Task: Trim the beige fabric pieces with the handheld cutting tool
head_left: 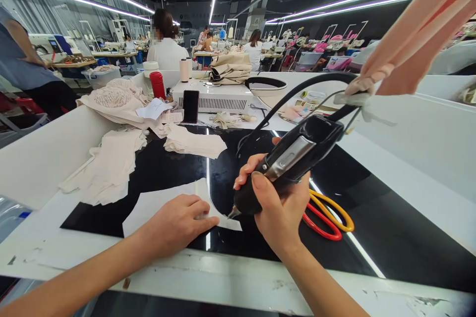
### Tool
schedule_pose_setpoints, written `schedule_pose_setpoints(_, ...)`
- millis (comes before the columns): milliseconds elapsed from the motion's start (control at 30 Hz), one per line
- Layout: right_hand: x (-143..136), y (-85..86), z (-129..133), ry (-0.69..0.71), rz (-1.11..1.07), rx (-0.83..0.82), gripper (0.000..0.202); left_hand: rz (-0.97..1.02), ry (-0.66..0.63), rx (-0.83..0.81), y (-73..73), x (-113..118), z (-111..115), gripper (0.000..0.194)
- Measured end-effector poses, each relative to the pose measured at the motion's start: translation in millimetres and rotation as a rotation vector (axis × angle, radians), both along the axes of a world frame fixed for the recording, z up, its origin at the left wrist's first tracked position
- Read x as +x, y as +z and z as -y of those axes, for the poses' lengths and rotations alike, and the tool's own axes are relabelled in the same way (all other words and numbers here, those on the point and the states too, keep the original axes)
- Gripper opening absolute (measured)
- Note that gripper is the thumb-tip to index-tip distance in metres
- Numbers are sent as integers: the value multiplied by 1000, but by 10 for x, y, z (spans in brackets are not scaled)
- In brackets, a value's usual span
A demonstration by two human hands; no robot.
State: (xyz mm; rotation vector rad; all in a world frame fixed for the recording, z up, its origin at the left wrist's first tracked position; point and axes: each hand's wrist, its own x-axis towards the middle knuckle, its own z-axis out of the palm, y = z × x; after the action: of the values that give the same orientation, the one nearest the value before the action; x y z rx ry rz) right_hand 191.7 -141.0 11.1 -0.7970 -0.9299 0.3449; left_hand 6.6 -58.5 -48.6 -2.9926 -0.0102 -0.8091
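A white fabric piece [163,203] with a curved right edge lies on the glossy black work surface [375,218]. My left hand [182,220] rests on it, fingers curled and pressed down near its narrow right end; whether anything is pinched beneath them is hidden. Wrapped in my right hand [278,208] is a black handheld tool [290,163] with a metal plate. The tool tilts down to the left, and its pointed metal tip [233,213] is at the fabric's curved edge. Whether tip and fabric touch is unclear.
Red and yellow handles [330,218] lie right of my right hand. Cream fabric stacks [115,163] sit at the back left, near a phone [191,106] and a red bottle [157,85]. A black cable [297,91] runs from the tool past hanging pink cloth [412,34]. People are farther back.
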Motion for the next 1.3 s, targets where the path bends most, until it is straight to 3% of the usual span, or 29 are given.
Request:
schedule_pose_setpoints(833, -65, 26, -30, -35, 45, -70, 27, -26, 15, -18, -6, 3, 14, 27)
schedule_pose_setpoints(1133, 44, -14, 68, -40, 15, -46, 38, -27, 13, -30, -3, -6, 9, 24)
schedule_pose_setpoints(1300, 38, -15, 69, -56, 30, -54, 35, -16, 16, -34, 6, -5, 12, 25)
